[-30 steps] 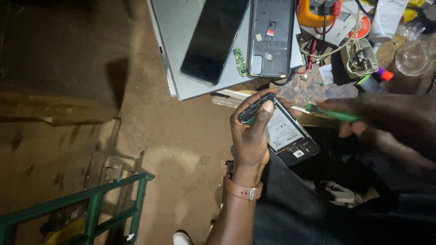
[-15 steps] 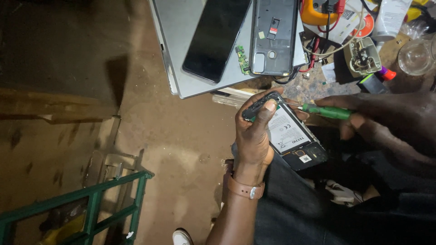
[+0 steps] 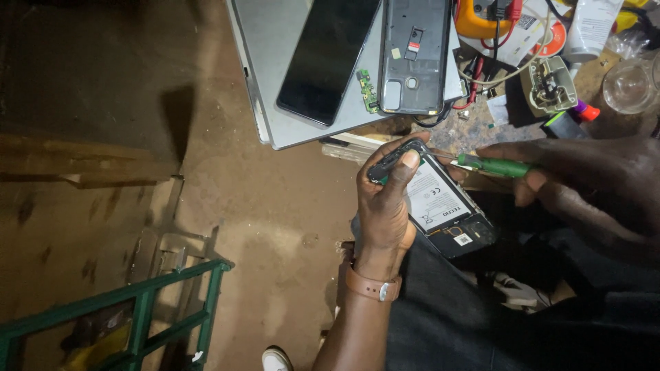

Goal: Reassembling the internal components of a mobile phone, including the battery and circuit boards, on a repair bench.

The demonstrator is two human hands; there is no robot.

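My left hand (image 3: 383, 206) grips an opened phone (image 3: 443, 206) with its back off, so the white-labelled battery shows. The fingers curl over the phone's top end. My right hand (image 3: 584, 178) holds a green-handled screwdriver (image 3: 496, 165), its thin shaft pointing left onto the phone's upper edge near my left fingertips. A brown strap sits on my left wrist. The phone is held above my lap, just below the bench edge.
On the bench lie a grey laptop (image 3: 275, 75), a black phone screen (image 3: 328, 58), a grey phone back frame (image 3: 414, 55) and a small green circuit board (image 3: 367, 91). Wires, an orange meter (image 3: 481, 17) and a glass (image 3: 627, 84) crowd the right. A green metal frame (image 3: 144, 309) stands lower left on the dirt floor.
Both hands and the phone have shifted slightly to the right and down in view. The screwdriver tip stays at the phone's upper edge.
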